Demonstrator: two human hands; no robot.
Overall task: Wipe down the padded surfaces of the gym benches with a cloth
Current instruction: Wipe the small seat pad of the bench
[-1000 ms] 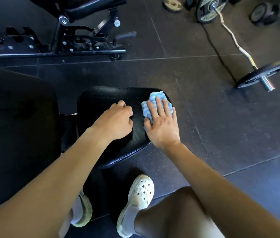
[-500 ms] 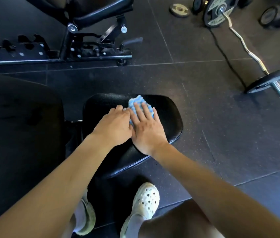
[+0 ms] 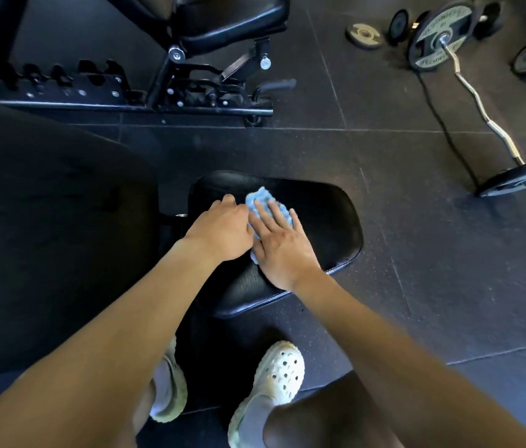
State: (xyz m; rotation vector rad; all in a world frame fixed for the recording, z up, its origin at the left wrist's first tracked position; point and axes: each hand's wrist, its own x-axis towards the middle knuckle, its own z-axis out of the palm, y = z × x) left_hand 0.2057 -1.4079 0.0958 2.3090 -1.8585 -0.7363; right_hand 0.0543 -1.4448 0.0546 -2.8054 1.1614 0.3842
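Two black pads of the nearest bench fill the left and middle of the view: a broad back pad (image 3: 45, 221) at far left and, just beside it, a smaller seat pad (image 3: 323, 227) with a glossy, rounded edge. On the left part of the seat pad rests the left hand (image 3: 219, 231), knuckles up and fingers curled under; whether that grip has hold of anything cannot be told, since the fingertips are hidden. Touching its right side lies the blue knobbly cloth (image 3: 263, 202), bunched on the pad near its far edge. The right hand (image 3: 282, 250) lies flat on top of the cloth, fingers straight and spread, its grip fully open, pressing the cloth onto the padding. Below the pad, two pale perforated shoes (image 3: 279, 370) stand on the dark rubber floor (image 3: 416, 286). A second bench (image 3: 216, 63) stands at the top. At far right a curl bar (image 3: 481, 118) with weight plates lies on the floor.
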